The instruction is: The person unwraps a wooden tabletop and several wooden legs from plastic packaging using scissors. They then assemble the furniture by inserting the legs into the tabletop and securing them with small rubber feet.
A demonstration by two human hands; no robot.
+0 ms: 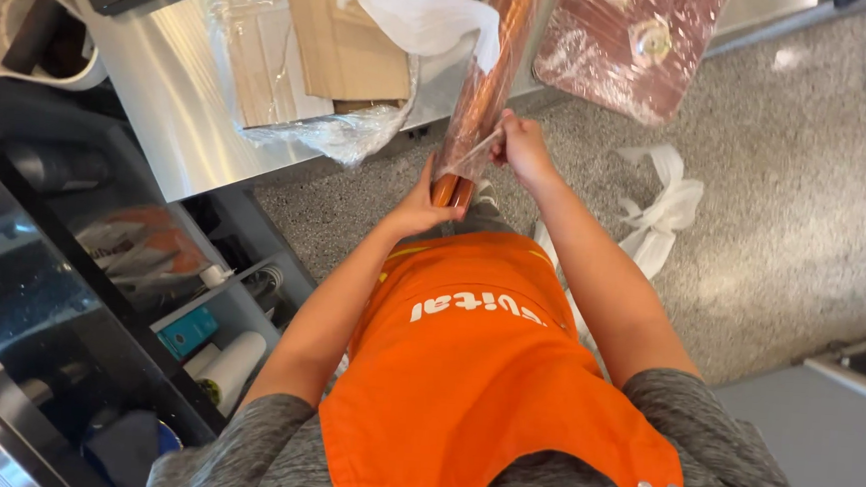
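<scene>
Left hand (417, 204) has its fingers clamped round the bottom end of a long copper-coloured rod (483, 86) in clear film, just off the steel bench (167, 87) edge. Right hand (525, 149) pinches the loose film. One plastic-wrapped cardboard bundle (304, 55) sits on the bench; the speckled floor (797, 196) is mostly open, with one white bag (666, 203).

Open floor (817, 197) is left to the right of the right grip (524, 151). To the left of the left grip (417, 207), passage is blocked by the counter (172, 87) and its plastic-wrapped cardboard (314, 56).
</scene>
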